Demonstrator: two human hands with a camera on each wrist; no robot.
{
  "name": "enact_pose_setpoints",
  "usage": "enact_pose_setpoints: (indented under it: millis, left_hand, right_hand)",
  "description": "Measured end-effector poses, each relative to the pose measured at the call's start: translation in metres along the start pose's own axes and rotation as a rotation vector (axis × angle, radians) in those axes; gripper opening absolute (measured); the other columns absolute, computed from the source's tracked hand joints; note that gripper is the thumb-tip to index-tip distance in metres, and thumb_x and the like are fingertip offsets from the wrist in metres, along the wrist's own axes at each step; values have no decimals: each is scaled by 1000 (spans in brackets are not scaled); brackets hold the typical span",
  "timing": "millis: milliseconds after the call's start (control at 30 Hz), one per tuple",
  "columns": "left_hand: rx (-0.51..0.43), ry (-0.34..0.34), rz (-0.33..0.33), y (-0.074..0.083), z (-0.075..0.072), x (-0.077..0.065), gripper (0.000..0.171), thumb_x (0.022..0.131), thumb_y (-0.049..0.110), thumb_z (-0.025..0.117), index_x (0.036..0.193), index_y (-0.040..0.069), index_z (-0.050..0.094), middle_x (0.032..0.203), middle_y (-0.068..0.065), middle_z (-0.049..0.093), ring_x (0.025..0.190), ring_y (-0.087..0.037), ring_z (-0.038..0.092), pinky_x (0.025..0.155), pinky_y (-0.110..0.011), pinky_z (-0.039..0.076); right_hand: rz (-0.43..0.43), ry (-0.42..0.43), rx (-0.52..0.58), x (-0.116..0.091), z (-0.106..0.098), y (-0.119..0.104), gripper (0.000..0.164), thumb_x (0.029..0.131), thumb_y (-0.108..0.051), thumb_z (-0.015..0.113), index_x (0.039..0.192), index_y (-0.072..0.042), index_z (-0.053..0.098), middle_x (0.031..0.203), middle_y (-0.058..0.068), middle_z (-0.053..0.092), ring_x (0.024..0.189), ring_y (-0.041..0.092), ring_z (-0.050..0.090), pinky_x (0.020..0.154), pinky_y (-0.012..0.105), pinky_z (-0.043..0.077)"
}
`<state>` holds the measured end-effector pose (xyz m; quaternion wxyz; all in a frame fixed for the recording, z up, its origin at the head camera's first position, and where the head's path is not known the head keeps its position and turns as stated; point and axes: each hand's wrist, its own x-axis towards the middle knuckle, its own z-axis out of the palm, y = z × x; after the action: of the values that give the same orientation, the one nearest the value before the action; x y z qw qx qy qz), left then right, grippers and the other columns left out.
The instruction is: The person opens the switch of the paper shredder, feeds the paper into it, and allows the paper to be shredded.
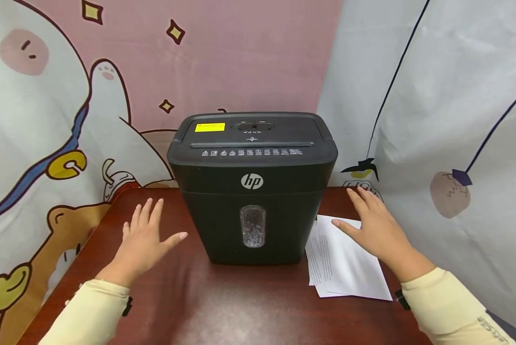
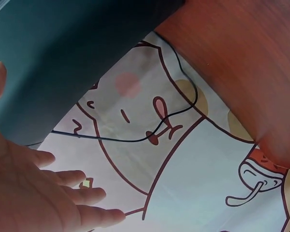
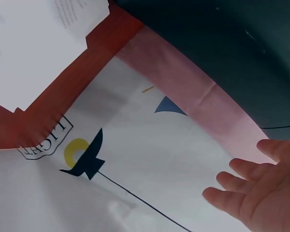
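A black HP paper shredder (image 1: pixel 214 215) stands upright on the table, with a feed slot and a yellow label on its top and a small window in front showing shreds inside. To its left, my left hand (image 1: pixel 143 244) is held up with fingers spread, holding nothing. My right hand (image 1: pixel 376 230) is raised on the other side, fingers extended, and overlaps the paper sheets (image 1: pixel 352 268) in the head view. Both wrist views show an empty palm: the left hand (image 2: pixel 34 188) and the right hand (image 3: pixel 261 188), each beside the shredder's dark side.
The reddish-brown table (image 1: pixel 240 306) runs up to a cartoon-printed cloth (image 1: pixel 249 57) behind it. Several printed sheets lie right of the shredder, partly behind it. A thin black cord (image 2: pixel 130 140) trails behind the shredder.
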<state>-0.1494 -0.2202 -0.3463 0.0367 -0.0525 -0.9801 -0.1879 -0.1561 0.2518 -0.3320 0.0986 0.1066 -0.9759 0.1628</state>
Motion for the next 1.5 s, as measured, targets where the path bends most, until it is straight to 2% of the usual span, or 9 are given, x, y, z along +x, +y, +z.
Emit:
enact_pose_setpoints:
  millis: [200,467,667,867,1067,1300,1500]
  left_hand:
    - [-32,9,6,3,-16,3,107,84,63,61,154,2,8,155,-31,9,140,-53,8,103,-75,10]
    - [-64,7,12,13,-47,7,110,84,64,61,154,3,2,155,-31,9,137,-55,17,100,-73,25]
    - [-92,2,21,20,-72,14,107,87,62,58,155,6,-2,155,-32,7,139,-53,14,101,-72,24]
    - [-109,31,68,27,-93,24,95,93,56,53,155,5,2,154,-33,9,139,-53,16,102,-72,22]
    - [-79,55,62,40,-110,35,90,94,57,50,155,5,9,154,-32,12,137,-53,19,102,-72,23]
    - [-21,43,40,62,-133,51,96,90,63,52,155,7,9,155,-30,10,137,-52,20,102,-72,22]
    - [2,26,54,77,-149,63,97,89,64,51,156,9,8,156,-29,7,139,-51,16,103,-72,20]
  right_hand:
    - [-29,57,38,5,-15,-8,81,88,-46,67,144,4,37,147,29,33,131,50,32,100,68,31]
    - [-55,110,80,11,-35,-21,71,85,-36,73,137,5,45,144,27,40,130,48,36,101,65,32]
    - [-67,173,113,13,-49,-29,65,85,-31,74,134,2,48,140,25,44,128,43,40,99,62,35]
    - [-63,202,137,13,-59,-36,64,84,-28,76,134,0,48,140,21,45,128,39,41,100,59,35]
    - [-103,217,134,16,-67,-42,65,84,-28,76,135,0,48,141,21,44,128,40,40,99,59,36]
    - [-202,281,121,19,-75,-49,62,80,-22,80,131,0,52,137,17,49,126,36,44,96,55,40]
    - [-241,267,110,25,-79,-59,59,81,-22,79,130,-1,54,136,15,49,128,34,42,99,54,39]
